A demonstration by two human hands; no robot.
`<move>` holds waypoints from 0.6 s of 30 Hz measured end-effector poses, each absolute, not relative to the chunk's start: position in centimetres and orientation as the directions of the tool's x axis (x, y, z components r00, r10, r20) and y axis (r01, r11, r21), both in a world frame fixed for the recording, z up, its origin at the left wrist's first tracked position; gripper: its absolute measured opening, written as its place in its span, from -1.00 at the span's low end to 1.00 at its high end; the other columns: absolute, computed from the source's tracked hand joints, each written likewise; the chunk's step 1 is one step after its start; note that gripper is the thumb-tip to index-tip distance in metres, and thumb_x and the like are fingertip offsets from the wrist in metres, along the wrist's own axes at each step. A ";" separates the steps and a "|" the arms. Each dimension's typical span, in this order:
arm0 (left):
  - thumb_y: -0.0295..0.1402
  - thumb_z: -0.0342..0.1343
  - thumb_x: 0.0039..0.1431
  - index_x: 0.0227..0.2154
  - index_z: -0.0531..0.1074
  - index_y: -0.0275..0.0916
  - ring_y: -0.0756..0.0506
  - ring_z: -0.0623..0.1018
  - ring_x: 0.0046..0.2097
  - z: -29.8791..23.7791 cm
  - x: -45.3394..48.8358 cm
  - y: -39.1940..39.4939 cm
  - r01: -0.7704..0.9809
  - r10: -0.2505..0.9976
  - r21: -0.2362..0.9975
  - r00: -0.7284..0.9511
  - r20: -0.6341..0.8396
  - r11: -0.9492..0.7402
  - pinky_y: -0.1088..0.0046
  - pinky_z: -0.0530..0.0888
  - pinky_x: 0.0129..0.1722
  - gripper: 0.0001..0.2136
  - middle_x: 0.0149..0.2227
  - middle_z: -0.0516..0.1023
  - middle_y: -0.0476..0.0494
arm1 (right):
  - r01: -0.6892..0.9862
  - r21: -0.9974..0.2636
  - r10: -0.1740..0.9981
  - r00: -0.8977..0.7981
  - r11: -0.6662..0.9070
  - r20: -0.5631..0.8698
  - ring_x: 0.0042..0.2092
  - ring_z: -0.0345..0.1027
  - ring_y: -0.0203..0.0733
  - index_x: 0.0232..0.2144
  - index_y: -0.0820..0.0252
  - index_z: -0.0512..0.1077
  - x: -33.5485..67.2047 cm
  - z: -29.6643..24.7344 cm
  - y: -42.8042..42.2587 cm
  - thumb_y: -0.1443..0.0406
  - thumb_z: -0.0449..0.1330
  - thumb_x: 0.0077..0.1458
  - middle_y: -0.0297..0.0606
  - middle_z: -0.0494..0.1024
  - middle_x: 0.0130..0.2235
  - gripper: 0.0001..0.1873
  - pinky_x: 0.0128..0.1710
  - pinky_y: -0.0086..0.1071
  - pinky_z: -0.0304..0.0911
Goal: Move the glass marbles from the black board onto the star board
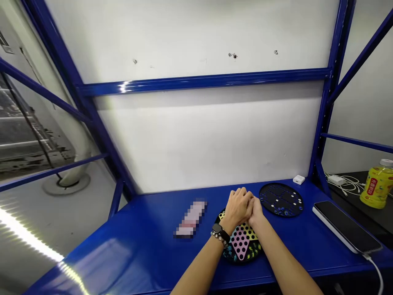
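Note:
My left hand (pixel 238 206) and my right hand (pixel 256 211) are pressed together over the far part of a round Chinese checkers board (pixel 241 244) with coloured triangles and black holes. The fingers of both hands are curled against each other; whether they hold anything is hidden. A watch and a bead bracelet (pixel 219 234) sit on my left wrist. Just behind and to the right lies a dark round tray (pixel 281 199) with holes and a few small white and blue pieces in it.
All of this lies on a blue metal shelf (pixel 147 241) against a white wall. A blurred pink-white flat item (pixel 190 219) lies to the left. A phone (pixel 345 225) on a cable lies at right, with a small white box (pixel 299 179), a charger and a yellow bottle (pixel 377 186) beyond.

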State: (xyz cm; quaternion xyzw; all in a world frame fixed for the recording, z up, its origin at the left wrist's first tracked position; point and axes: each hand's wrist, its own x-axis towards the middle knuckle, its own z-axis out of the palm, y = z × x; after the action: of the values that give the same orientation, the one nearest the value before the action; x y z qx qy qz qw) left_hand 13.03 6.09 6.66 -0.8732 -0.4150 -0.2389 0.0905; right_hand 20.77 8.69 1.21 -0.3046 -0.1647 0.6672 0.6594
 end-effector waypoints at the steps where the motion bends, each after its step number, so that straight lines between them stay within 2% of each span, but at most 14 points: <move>1: -0.32 -0.12 0.35 -0.26 0.42 -0.16 -0.11 0.42 -0.19 6.3 12.9 6.1 0.777 0.700 0.093 0.499 0.511 -0.622 0.31 0.28 -0.17 -0.80 -0.22 0.46 -0.11 | -0.796 -0.596 0.972 0.045 -0.104 -0.229 -0.68 0.14 -0.34 -0.61 0.11 0.15 20.9 1.2 8.7 0.30 0.00 0.15 -0.43 0.25 -0.69 -0.71 -0.69 -0.49 0.13; 5: -0.30 -0.21 0.37 -0.25 0.43 -0.16 -0.08 0.47 -0.21 4.9 9.6 7.3 0.766 0.805 0.350 0.347 0.481 -0.539 0.37 0.36 -0.16 -0.72 -0.23 0.49 -0.09 | -0.855 -0.479 0.937 -0.021 -0.197 -0.348 -0.75 -0.13 -0.43 -0.63 0.12 0.08 22.0 1.9 8.4 0.28 -0.12 0.22 -0.48 0.12 -0.72 -0.64 -0.78 -0.56 -0.17; 8: -0.34 -0.16 0.32 -0.23 0.47 -0.16 -0.09 0.51 -0.17 4.1 5.1 8.5 0.774 0.883 0.429 0.375 0.283 -0.466 0.39 0.42 -0.11 -0.73 -0.20 0.53 -0.11 | -0.885 -0.421 0.933 -0.036 -0.197 -0.359 -0.74 -0.16 -0.45 -0.64 0.12 0.03 22.9 2.6 8.0 0.27 -0.13 0.24 -0.50 0.08 -0.72 -0.62 -0.78 -0.58 -0.24; 11: -0.40 -0.09 0.25 -0.17 0.53 -0.12 -0.11 0.53 -0.07 4.2 1.7 9.2 0.826 0.889 0.343 0.452 0.069 -0.446 0.39 0.42 -0.02 -0.72 -0.12 0.56 -0.10 | -0.919 -0.352 0.933 -0.043 -0.177 -0.356 -0.73 -0.16 -0.45 -0.64 0.13 0.01 23.4 3.2 7.6 0.27 -0.10 0.23 -0.52 0.04 -0.72 -0.62 -0.78 -0.58 -0.26; 13: -0.40 -0.08 0.24 -0.13 0.54 -0.06 -0.11 0.53 -0.02 4.8 1.1 9.5 0.843 0.870 0.254 0.493 -0.010 -0.475 0.39 0.41 0.02 -0.69 -0.08 0.57 -0.08 | -0.934 -0.313 0.933 -0.052 -0.171 -0.355 -0.73 -0.16 -0.46 -0.64 0.14 0.03 23.4 3.4 7.4 0.27 -0.08 0.23 -0.52 0.04 -0.72 -0.62 -0.78 -0.59 -0.27; 16: -0.39 0.01 0.20 -0.17 0.58 -0.02 -0.14 0.56 -0.04 6.2 2.2 10.0 0.860 0.857 0.148 0.505 -0.106 -0.488 0.41 0.44 -0.05 -0.73 -0.08 0.58 -0.07 | -0.935 -0.305 0.935 -0.069 -0.182 -0.347 -0.73 -0.15 -0.46 -0.64 0.14 0.06 23.3 3.5 7.2 0.27 -0.07 0.24 -0.52 0.06 -0.71 -0.62 -0.78 -0.59 -0.27; 18: -0.41 0.12 0.11 -0.26 0.59 -0.04 -0.15 0.58 -0.11 6.9 3.3 10.5 0.866 0.856 0.127 0.498 -0.140 -0.484 0.42 0.45 -0.14 -0.80 -0.14 0.60 -0.07 | -0.930 -0.316 0.937 -0.075 -0.190 -0.341 -0.73 -0.16 -0.46 -0.63 0.14 0.08 23.4 3.5 7.2 0.26 -0.07 0.24 -0.52 0.06 -0.72 -0.62 -0.78 -0.59 -0.27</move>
State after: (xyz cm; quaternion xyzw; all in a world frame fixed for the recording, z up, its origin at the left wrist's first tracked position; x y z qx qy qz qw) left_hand 3.35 10.50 6.90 -0.8609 -0.4999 0.0285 -0.0904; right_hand 23.38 7.22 3.49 -0.2391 -0.0077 0.7332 0.6365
